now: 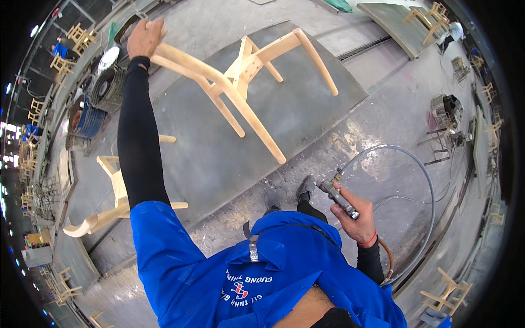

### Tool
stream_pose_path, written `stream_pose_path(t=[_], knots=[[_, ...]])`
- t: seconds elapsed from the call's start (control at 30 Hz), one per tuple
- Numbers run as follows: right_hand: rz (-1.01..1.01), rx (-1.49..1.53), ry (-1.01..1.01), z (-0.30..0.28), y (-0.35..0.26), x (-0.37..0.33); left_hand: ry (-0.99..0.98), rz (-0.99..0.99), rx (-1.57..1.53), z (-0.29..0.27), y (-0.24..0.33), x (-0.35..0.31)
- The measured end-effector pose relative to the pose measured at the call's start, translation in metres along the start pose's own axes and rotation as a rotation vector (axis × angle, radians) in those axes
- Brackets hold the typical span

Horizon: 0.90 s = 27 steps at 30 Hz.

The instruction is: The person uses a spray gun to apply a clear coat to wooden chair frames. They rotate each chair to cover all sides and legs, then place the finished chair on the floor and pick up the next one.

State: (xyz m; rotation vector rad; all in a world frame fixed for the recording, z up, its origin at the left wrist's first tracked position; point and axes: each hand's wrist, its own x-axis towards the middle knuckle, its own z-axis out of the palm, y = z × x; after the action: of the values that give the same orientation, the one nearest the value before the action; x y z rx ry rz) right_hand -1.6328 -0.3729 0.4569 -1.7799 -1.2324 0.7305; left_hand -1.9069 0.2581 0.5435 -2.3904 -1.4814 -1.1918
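A pale unfinished wooden chair frame (257, 127), with curved arms and splayed legs, stands tilted on a grey board (197, 142). My left hand (146, 38) is closed at the frame's far left end, the arm stretched out. In my right hand (355, 216), low at the right and apart from the chair, is a metal air tool (339, 198), its fingers wrapped around the body. A grey hose (429, 180) loops away from the tool; its exact kind is unclear. Part of a second wooden chair frame (117, 186) shows behind my left forearm.
A blue drum (90, 117) and a wire-sided basket (108, 90) stand at the left. Another board (391, 27) lies at the far right, with a chair frame (429, 21) on it. The hose trails over the stained floor (355, 142). Other people work farther off.
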Motion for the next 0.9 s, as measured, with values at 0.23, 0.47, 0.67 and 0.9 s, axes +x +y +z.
stream_pose_path(t=[0.23, 0.47, 0.67, 0.9], knots=[[-0.063, 0.254, 0.117, -0.030, -0.005, 0.021, 0.035, -0.117, -0.475, -0.006, 0.054, -0.035], [-0.009, 0.148, 0.414, -0.061, 0.034, 0.020, 0.163, 0.011, -0.469, -0.017, 0.132, -0.087], [0.148, 0.287, 0.436, -0.073, 0.059, 0.009, 0.256, 0.339, -0.428, -0.018, 0.217, -0.160], [0.220, 0.362, 0.303, -0.073, 0.047, 0.015, 0.129, 0.576, -0.539, 0.001, 0.159, -0.173]])
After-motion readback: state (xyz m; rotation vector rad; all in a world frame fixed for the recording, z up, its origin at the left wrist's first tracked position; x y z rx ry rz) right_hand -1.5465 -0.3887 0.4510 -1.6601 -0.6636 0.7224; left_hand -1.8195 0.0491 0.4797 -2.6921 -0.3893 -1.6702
